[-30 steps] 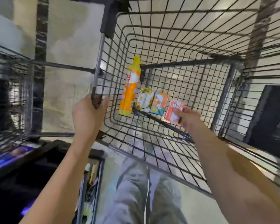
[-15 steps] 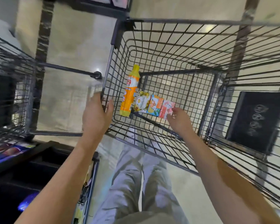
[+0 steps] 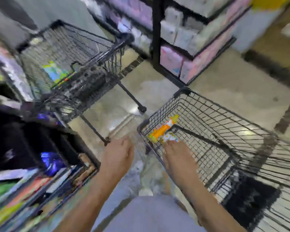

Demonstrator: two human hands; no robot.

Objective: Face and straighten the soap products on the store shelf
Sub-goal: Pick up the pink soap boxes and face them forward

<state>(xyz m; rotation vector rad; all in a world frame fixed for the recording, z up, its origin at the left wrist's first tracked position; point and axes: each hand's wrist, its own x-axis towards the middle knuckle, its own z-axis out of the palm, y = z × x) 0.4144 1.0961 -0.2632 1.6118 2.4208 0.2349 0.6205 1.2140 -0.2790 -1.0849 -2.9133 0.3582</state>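
The view is motion-blurred. A black wire cart [image 3: 187, 94] stands at the right. In its near corner lie an orange and yellow bottle [image 3: 164, 129] and soap packets [image 3: 170, 137] beside it. My right hand [image 3: 176, 154] reaches into the cart, back up, with its fingertips on the packets; what the fingers grip is hidden. My left hand [image 3: 119, 154] hovers just left of the cart's rim, fingers relaxed, touching nothing. A shelf [image 3: 191, 52] with pale pink and white packs stands at the back.
A second wire cart [image 3: 70, 52] with colourful items in it stands at the left rear. A low shelf edge [image 3: 40, 190] with mixed packets runs along the lower left. Pale floor [image 3: 157, 91] lies between the carts. My legs are below.
The view has swung up and left, bringing the shelf and second cart into sight. My left hand has let go of the cart rim. My right hand stays over the packets.
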